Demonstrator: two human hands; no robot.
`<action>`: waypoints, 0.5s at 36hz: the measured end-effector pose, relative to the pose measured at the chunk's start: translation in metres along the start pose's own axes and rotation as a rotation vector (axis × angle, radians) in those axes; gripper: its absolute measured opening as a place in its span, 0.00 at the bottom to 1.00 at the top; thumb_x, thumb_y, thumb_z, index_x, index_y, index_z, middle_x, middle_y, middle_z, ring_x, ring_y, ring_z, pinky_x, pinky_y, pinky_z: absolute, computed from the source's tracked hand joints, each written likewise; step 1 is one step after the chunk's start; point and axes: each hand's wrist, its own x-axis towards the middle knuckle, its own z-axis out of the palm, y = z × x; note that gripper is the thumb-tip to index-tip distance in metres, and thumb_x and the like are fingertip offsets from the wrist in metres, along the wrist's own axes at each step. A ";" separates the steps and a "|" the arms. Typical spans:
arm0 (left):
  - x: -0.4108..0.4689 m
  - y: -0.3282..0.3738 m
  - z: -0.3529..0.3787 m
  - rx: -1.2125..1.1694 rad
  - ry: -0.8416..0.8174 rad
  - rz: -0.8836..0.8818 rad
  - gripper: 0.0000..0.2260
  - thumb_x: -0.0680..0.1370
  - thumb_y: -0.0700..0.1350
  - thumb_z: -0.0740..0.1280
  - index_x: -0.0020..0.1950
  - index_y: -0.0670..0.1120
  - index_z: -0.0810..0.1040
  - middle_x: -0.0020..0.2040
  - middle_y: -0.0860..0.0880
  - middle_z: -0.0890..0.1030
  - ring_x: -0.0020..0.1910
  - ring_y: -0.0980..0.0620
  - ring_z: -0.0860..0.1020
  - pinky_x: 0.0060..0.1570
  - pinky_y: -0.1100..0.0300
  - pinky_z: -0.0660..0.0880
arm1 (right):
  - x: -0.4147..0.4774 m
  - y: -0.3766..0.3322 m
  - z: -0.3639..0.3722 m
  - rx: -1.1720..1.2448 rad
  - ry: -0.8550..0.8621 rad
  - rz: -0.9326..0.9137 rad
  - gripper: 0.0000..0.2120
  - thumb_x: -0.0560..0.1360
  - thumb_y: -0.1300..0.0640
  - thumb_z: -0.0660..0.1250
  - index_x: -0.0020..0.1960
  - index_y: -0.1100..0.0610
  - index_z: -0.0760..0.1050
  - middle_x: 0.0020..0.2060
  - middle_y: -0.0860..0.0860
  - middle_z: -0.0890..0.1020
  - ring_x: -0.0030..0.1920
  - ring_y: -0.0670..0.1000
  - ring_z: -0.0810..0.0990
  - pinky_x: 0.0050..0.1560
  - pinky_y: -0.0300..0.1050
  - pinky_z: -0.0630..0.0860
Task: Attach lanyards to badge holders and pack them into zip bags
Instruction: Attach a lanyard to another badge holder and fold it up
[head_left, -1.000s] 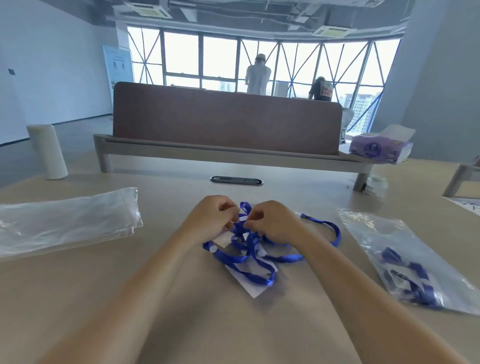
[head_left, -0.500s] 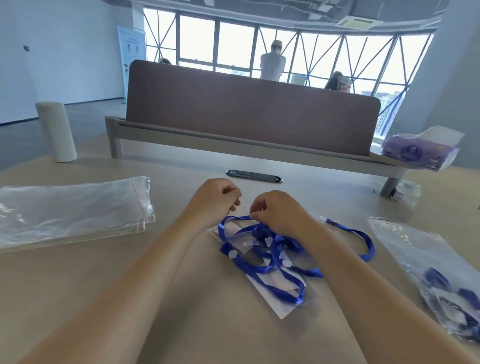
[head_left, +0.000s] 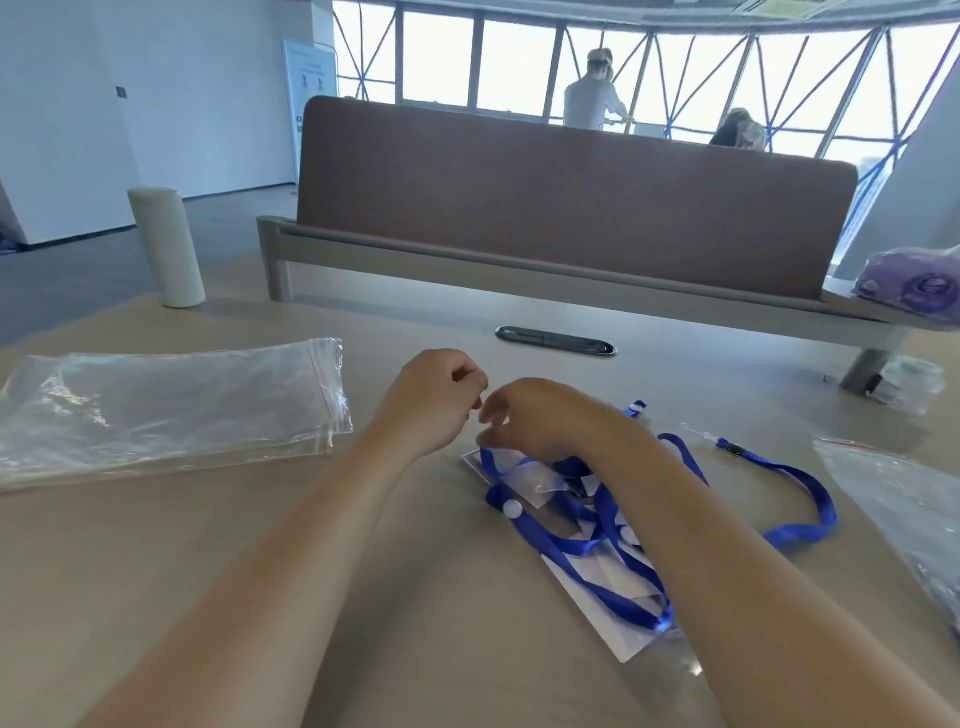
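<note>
A tangle of blue lanyards (head_left: 582, 545) lies on clear badge holders (head_left: 613, 603) with white cards, in the middle of the table. My right hand (head_left: 545, 421) hovers over the top corner of the pile, its curled fingertips on a blue strap there. Just left of it and slightly higher, my left hand (head_left: 431, 400) is curled, thumb against forefinger, pinching a small dark bit that looks like a lanyard clip. One lanyard end with a black buckle (head_left: 732, 448) trails right. A stack of empty zip bags (head_left: 171, 410) lies on the left.
A filled zip bag (head_left: 904, 514) lies at the right edge. A white roll (head_left: 166, 244) stands far left, and a purple tissue pack (head_left: 914, 280) sits on the divider's ledge. A brown desk divider (head_left: 571, 202) and a cable slot (head_left: 556, 341) lie ahead. People stand by the windows.
My left hand has lifted off the lanyard pile and moved slightly away. My right hand's fingers have loosened over the pile. The view has shifted so everything sits further right.
</note>
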 end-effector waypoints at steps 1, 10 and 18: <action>-0.001 0.000 0.000 0.006 -0.002 0.003 0.09 0.80 0.45 0.63 0.44 0.49 0.81 0.38 0.53 0.83 0.35 0.54 0.80 0.43 0.55 0.79 | 0.000 0.001 0.002 0.007 -0.012 -0.003 0.19 0.78 0.43 0.66 0.66 0.49 0.75 0.61 0.47 0.79 0.56 0.49 0.76 0.56 0.42 0.69; -0.001 -0.002 0.007 0.039 -0.019 0.018 0.08 0.80 0.46 0.63 0.43 0.51 0.80 0.38 0.55 0.83 0.38 0.54 0.81 0.43 0.54 0.80 | 0.000 0.006 0.010 -0.023 -0.064 0.061 0.21 0.73 0.40 0.71 0.57 0.54 0.78 0.50 0.50 0.82 0.49 0.50 0.79 0.51 0.43 0.74; 0.000 -0.004 0.009 0.050 -0.030 0.014 0.08 0.80 0.47 0.63 0.44 0.50 0.80 0.38 0.55 0.83 0.38 0.53 0.81 0.45 0.52 0.81 | 0.009 0.004 0.013 -0.107 -0.101 0.137 0.25 0.66 0.33 0.73 0.37 0.54 0.72 0.35 0.49 0.76 0.35 0.48 0.74 0.43 0.43 0.72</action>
